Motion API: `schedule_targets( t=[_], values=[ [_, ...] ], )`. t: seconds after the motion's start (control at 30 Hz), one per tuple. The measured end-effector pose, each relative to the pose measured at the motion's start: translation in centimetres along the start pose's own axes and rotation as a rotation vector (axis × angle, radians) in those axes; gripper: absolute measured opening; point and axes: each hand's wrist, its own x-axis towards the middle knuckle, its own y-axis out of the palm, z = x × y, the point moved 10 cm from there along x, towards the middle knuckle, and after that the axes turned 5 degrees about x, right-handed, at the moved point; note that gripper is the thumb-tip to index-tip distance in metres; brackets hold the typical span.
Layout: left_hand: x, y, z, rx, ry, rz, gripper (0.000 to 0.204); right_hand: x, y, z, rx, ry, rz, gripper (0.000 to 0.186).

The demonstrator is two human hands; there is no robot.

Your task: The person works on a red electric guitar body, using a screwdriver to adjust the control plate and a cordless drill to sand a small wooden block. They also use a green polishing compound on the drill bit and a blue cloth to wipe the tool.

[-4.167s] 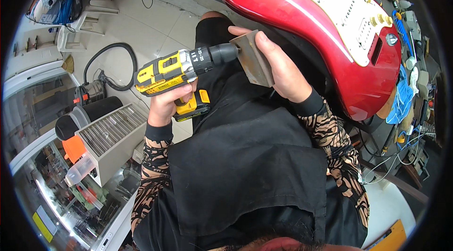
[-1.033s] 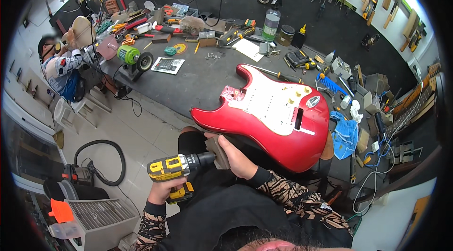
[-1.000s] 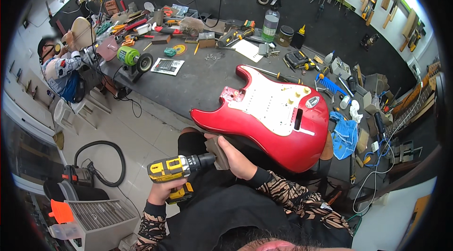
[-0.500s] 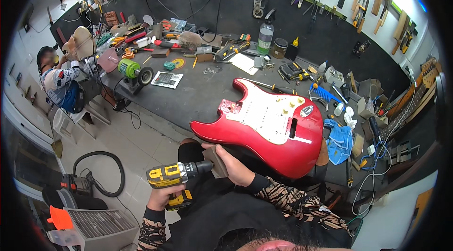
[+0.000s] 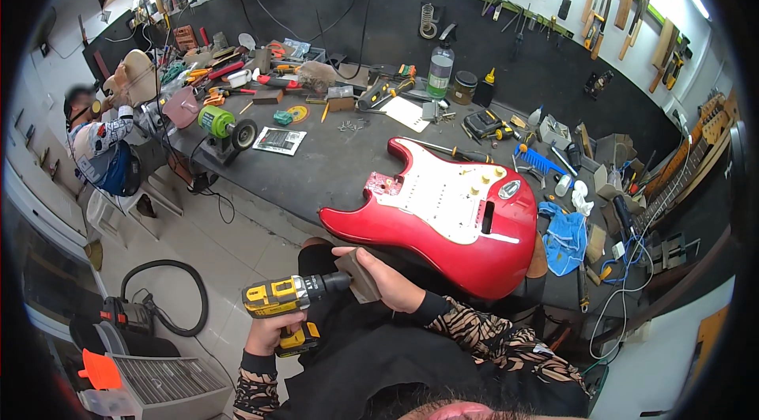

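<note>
My left hand point(image 5: 273, 331) is wrapped around the grip of a yellow-and-black cordless drill point(image 5: 277, 296), which points to the right. The drill's chuck meets a small flat grey-brown block point(image 5: 360, 278); any bit in the chuck is hidden. My right hand point(image 5: 391, 282) grips that block from its right side, with the fingers behind it. Both hands are over my lap, in front of the workbench edge. Just beyond them a red electric guitar body point(image 5: 435, 258) with a white pickguard point(image 5: 443, 199) lies on the bench, its near edge toward me.
On the dark workbench point(image 5: 300, 175) stand a green bench grinder point(image 5: 225, 126), a spray bottle point(image 5: 441, 68) and a heap of tools. A blue cloth point(image 5: 564, 238) lies right of the guitar body. Another person point(image 5: 103, 135) sits at far left, holding a wooden piece. A vacuum hose point(image 5: 166, 297) curls on the floor.
The block and my right hand have shifted slightly left and tilted a little, still against the drill's chuck. The view has moved slightly. At far left the other person's head and arms have shifted.
</note>
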Motion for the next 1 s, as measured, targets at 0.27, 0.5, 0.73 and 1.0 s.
schedule_targets(
  t=[0.27, 0.5, 0.73, 1.0],
  values=[
    [-0.2, -0.7, 1.1, -0.023, -0.033, 0.027, 0.032, 0.2, 0.3, 0.2, 0.003, 0.038, 0.028, 0.062],
    [-0.6, -1.4, 1.2, 0.043, -0.062, -0.003, 0.033, 0.4, 0.6, 1.0, -0.021, 0.007, 0.066, 0.060],
    [-0.4, -1.8, 1.6, 0.084, -0.036, -0.060, 0.031, 0.5, -0.1, 0.8, 0.027, -0.029, 0.018, 0.060],
    [-0.4, -2.0, 2.3, 0.022, 0.003, -0.047, 0.034, 0.6, -0.2, -0.5, 0.230, -0.030, 0.019, 0.061]
  ],
)
